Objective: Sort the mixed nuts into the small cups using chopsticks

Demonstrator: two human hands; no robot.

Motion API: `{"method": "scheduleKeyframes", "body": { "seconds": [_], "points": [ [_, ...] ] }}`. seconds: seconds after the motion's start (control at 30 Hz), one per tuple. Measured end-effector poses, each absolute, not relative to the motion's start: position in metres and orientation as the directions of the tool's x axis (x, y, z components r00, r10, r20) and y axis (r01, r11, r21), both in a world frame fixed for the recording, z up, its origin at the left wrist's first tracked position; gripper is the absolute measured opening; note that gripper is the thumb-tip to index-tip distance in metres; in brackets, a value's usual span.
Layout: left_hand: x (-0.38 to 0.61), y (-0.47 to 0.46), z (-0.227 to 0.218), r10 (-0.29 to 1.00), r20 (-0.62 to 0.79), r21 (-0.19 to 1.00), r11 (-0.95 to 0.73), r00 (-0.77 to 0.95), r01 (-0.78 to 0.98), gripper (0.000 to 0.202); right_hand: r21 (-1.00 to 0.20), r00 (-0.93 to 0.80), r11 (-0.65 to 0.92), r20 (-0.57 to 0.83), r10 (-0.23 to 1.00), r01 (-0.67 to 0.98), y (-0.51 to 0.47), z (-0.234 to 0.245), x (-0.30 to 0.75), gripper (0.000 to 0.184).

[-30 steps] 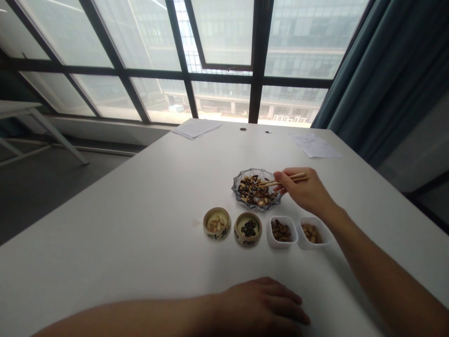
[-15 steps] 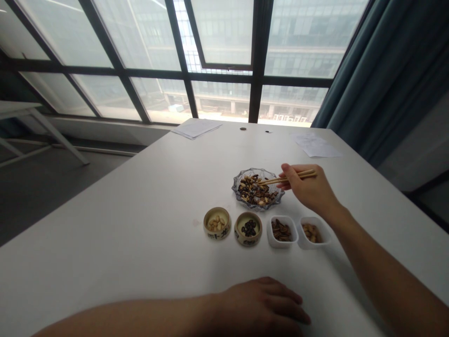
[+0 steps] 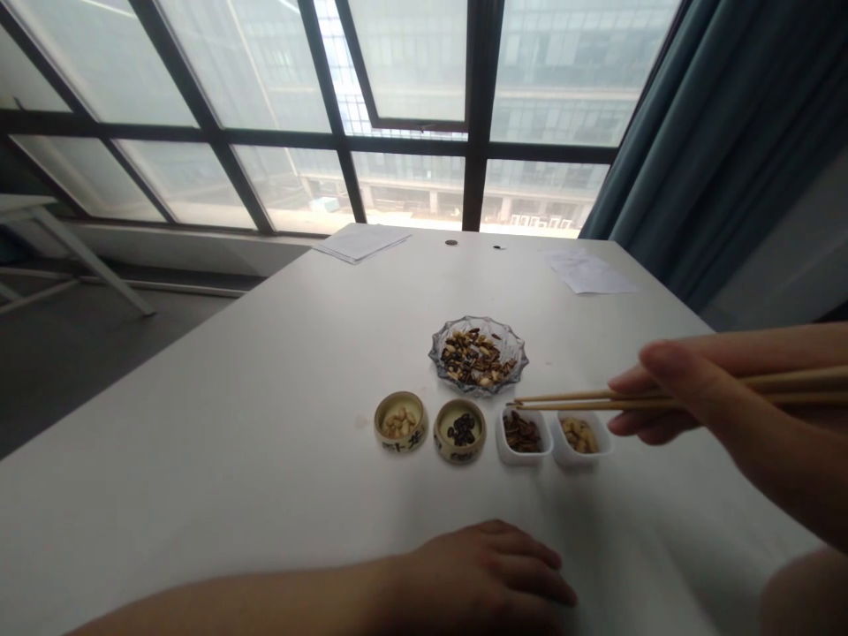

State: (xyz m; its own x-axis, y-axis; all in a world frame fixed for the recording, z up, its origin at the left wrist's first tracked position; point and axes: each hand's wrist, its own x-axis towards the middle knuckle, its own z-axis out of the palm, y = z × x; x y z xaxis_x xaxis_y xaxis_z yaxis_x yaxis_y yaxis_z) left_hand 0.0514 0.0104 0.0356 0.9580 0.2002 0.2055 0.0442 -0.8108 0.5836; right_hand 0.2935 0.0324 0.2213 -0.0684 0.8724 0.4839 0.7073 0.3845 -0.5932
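Observation:
My right hand grips a pair of wooden chopsticks. Their tips are close together above the back rim of a white plastic tub of brown seeds; a small dark bit seems to be at the tips. Palm down on the table lies my left hand, fingers stretched and holding nothing. Behind the row stands a scalloped glass dish of mixed nuts and seeds. The row also has a round bowl of pale nuts, another bowl of black beans or seeds, and a second tub of tan nuts.
The white table reaches to the windows. Papers lie at its far left corner and another sheet at the far right. A blue curtain hangs on the right.
My right hand and the chopsticks have left the glass dish and come nearer, the tips now over the tub of brown seeds. My left hand has stayed in place; the view has shifted slightly.

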Motion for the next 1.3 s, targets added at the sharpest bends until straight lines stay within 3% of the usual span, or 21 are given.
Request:
{"method": "scheduleKeyframes", "body": {
  "seconds": [0.2, 0.4, 0.6, 0.87, 1.3],
  "points": [
    [0.051, 0.010, 0.034, 0.209, 0.213, 0.595, -0.802, 0.954, 0.043, 0.030, -0.633, -0.220, 0.423, 0.376, 0.900, 0.648, 0.035, 0.221, 0.287, 0.040],
    [0.053, 0.010, 0.035, 0.215, 0.209, 0.588, -0.807, 0.954, 0.053, 0.030, -0.645, -0.116, 0.379, 0.411, 0.904, 0.664, 0.036, 0.223, 0.287, 0.031],
    [0.054, 0.009, 0.035, 0.226, 0.232, 0.573, -0.818, 0.946, 0.055, 0.027, -0.740, 0.025, 0.345, 0.438, 0.899, 0.577, 0.065, 0.213, 0.276, 0.041],
    [0.053, 0.011, 0.035, 0.201, 0.235, 0.572, -0.819, 0.951, 0.032, 0.031, -0.894, -0.048, 0.274, 0.275, 0.960, 0.356, 0.130, 0.167, 0.263, 0.055],
    [0.051, 0.010, 0.032, 0.196, 0.207, 0.575, -0.817, 0.958, 0.043, 0.036, -0.873, -0.100, 0.273, 0.254, 0.962, 0.405, 0.155, 0.134, 0.258, 0.061]
  ]
}}
